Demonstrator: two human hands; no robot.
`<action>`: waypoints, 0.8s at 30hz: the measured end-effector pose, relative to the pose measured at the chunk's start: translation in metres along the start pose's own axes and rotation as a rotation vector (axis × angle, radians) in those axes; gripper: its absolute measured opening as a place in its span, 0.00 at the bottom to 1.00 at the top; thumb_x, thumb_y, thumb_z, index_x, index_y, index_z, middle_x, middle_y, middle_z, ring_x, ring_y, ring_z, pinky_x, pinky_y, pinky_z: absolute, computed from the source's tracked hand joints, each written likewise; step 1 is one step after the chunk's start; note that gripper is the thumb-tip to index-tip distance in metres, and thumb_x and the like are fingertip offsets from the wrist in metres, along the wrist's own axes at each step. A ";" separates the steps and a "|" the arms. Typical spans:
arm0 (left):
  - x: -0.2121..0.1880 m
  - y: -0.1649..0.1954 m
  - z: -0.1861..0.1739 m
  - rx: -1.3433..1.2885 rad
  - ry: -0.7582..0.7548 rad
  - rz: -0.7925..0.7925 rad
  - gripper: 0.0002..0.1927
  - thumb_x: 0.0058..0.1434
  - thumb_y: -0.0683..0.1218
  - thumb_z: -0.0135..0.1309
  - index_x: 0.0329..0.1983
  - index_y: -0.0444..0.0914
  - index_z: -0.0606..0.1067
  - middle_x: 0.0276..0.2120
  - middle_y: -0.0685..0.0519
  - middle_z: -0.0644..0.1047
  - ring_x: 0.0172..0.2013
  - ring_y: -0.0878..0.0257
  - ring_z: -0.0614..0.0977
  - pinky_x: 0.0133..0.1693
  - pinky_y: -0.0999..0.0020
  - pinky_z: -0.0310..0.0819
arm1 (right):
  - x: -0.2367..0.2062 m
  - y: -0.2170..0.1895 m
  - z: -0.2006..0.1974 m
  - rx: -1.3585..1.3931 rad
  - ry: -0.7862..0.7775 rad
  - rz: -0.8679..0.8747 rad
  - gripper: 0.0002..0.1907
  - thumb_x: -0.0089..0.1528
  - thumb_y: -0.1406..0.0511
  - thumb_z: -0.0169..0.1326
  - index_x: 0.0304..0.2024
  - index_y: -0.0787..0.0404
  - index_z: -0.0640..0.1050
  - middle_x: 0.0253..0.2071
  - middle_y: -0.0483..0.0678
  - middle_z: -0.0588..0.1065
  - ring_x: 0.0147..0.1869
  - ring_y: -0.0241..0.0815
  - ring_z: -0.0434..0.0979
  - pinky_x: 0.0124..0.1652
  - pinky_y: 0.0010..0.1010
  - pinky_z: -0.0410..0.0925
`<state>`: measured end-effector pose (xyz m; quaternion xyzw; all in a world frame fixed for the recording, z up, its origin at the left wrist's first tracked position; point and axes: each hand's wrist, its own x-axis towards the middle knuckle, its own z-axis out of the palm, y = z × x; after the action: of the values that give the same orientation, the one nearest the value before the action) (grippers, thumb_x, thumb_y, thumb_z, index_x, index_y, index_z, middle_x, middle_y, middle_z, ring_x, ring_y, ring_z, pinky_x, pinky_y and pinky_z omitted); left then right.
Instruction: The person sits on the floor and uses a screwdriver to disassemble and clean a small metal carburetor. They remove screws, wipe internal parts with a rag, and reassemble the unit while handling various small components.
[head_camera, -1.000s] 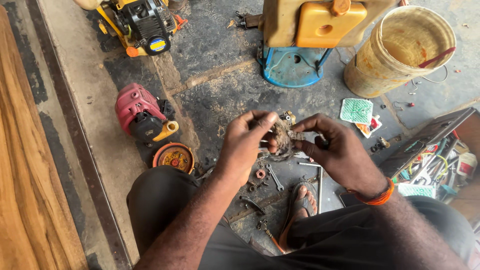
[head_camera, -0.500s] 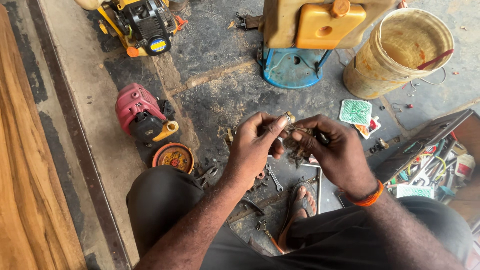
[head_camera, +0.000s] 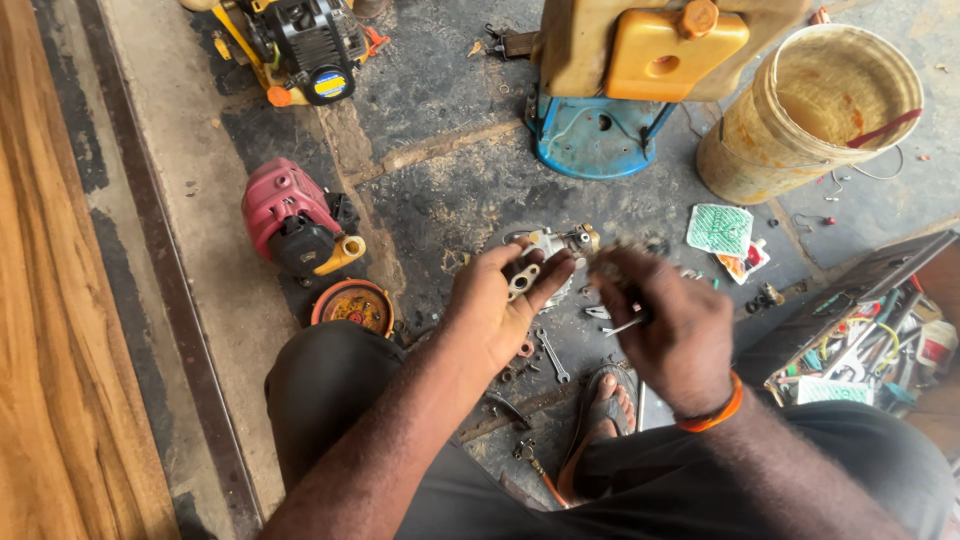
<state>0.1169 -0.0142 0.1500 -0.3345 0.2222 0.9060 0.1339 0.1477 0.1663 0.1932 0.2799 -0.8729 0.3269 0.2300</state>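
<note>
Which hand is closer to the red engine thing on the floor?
The left hand. It holds a small metal part just right of the red engine. The right hand is farther right, beyond the left hand, gripping a thin tool.

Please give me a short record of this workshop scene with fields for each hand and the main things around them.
Left hand: holds a small grey metal engine part, fingers wrapped over it.
Right hand: closed on a thin metal tool; blurred, so its kind is unclear.
Below the hands: a spanner and small loose parts on the stained floor.
Left of the hands: a red engine and a round orange cover.
Ahead: a yellow tank on a blue stand, and a dirty bucket.
Far right: an open toolbox.
</note>
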 end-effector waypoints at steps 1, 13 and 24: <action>0.000 0.001 -0.001 -0.006 -0.013 0.007 0.11 0.70 0.40 0.41 0.46 0.26 0.70 0.38 0.40 0.74 0.39 0.49 0.84 0.45 0.57 0.85 | 0.001 -0.001 0.003 -0.008 -0.030 0.003 0.12 0.65 0.67 0.62 0.48 0.63 0.77 0.42 0.50 0.82 0.35 0.41 0.84 0.34 0.31 0.75; -0.005 -0.007 -0.009 0.080 -0.016 0.139 0.08 0.72 0.41 0.39 0.50 0.34 0.65 0.37 0.46 0.72 0.40 0.51 0.83 0.46 0.60 0.84 | -0.003 -0.029 0.028 -0.030 -0.088 -0.094 0.13 0.61 0.66 0.66 0.45 0.61 0.78 0.41 0.47 0.81 0.31 0.41 0.79 0.31 0.33 0.68; -0.004 -0.014 -0.008 0.216 -0.092 0.148 0.09 0.73 0.45 0.38 0.52 0.37 0.63 0.39 0.48 0.74 0.43 0.54 0.85 0.46 0.61 0.82 | -0.006 -0.030 0.027 -0.291 -0.125 -0.196 0.23 0.55 0.69 0.64 0.54 0.54 0.82 0.45 0.44 0.79 0.34 0.40 0.77 0.32 0.32 0.68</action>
<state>0.1298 -0.0064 0.1436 -0.2589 0.3361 0.8986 0.1119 0.1654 0.1308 0.1846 0.3471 -0.8920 0.1555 0.2442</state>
